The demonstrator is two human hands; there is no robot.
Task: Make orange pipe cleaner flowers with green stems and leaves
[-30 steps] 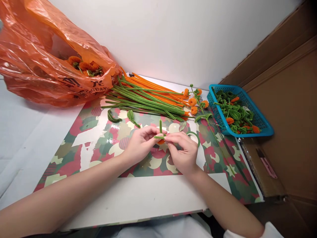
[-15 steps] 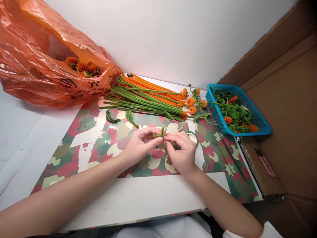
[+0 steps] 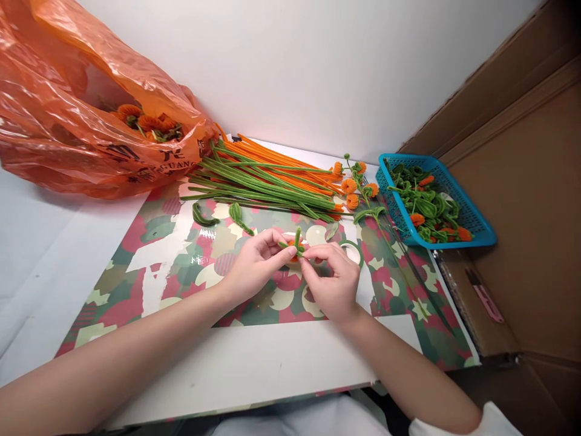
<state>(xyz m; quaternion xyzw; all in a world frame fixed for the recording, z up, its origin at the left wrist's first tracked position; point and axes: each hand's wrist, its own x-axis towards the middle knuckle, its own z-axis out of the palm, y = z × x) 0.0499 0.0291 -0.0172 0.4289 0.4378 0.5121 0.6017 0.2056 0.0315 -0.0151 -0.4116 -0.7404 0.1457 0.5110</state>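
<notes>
Head view: left hand [image 3: 254, 266] and right hand [image 3: 333, 280] both pinch small green stem piece [image 3: 296, 240] with orange bit, held just above mat [image 3: 172, 242]. Risk imo: fingertip grip tiny, wire could spring loose, drop among stems [image 3: 267, 178].

Your hands meet over the patterned mat [image 3: 181, 254], whose left part lies open. Beyond them the pipe-cleaner bundle [image 3: 267, 175] blocks the far edge; the blue basket [image 3: 481, 227] and cardboard wall [image 3: 535, 200] close the right.
</notes>
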